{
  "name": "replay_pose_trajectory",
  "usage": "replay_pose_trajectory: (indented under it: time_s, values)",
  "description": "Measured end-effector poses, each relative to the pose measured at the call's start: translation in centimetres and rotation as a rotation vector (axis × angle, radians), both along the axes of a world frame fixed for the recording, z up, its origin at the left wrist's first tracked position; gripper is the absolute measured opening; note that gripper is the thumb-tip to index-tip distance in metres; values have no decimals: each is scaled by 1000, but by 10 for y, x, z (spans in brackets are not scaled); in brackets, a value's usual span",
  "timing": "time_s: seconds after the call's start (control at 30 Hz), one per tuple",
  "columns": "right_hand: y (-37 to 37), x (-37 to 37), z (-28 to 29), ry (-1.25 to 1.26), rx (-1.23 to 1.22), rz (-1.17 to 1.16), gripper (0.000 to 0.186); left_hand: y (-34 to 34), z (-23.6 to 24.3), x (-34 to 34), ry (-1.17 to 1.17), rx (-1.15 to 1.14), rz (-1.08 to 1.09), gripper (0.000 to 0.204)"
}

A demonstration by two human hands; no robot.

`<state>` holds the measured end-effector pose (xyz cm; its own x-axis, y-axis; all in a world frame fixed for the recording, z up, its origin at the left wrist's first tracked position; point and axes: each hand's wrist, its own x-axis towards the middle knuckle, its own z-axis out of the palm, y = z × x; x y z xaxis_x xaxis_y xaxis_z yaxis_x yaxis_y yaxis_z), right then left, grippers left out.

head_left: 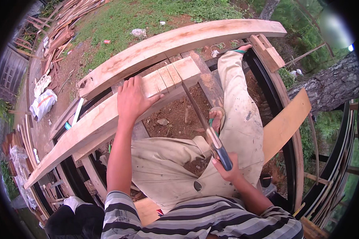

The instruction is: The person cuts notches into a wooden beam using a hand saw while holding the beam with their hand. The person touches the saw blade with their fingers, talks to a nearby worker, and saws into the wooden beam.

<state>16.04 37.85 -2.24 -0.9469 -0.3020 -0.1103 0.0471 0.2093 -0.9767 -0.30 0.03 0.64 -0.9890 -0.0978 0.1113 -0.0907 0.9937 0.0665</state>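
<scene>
A thick, pale wooden beam (97,110) runs from the lower left up to the middle, its squared end at the right. My left hand (132,98) grips this beam, fingers over its far edge and thumb stretched toward the right. Thin crosswise cuts show near the beam's end. In my right hand (230,170) is a handsaw (196,106), held by its dark and wood-coloured handle. The saw's blade lies across the beam beside those cuts, its tip pointing away from me.
A second long beam (179,38) lies beyond the first. My right leg (243,107) stretches forward beside the beam's end. A plywood piece (287,123) slants at the right near a tree trunk (331,83). Stacked planks (64,36) and a white sack (43,104) lie at the left.
</scene>
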Motion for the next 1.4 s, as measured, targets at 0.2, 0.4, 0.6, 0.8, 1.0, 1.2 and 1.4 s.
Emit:
replay_pose_trajectory:
  time_s: [0.2,0.4,0.6,0.8,1.0,1.2,1.4]
  values:
    - [5,-2,-12,-55,-32,6,28,-3,5,2,40,-9,-5,93]
    - [-107,-153,-21,-137,-367,5,23,0,-2,-3,-24,9,-14,101]
    - [31,39,-29,-71,21,-38,20,-10,-3,-1,5,5,5,99]
    - [-13,-19,-19,-253,-354,-83,16,-14,-8,6,57,-15,10,100]
    - [-108,-166,-18,-147,-403,30,24,-4,-11,1,1,39,-4,102]
    - [48,47,-11,-12,-33,133,18,-6,-8,0,13,33,24,100]
    - [-29,-67,-38,-161,-307,48,20,-11,-7,1,42,25,40,101]
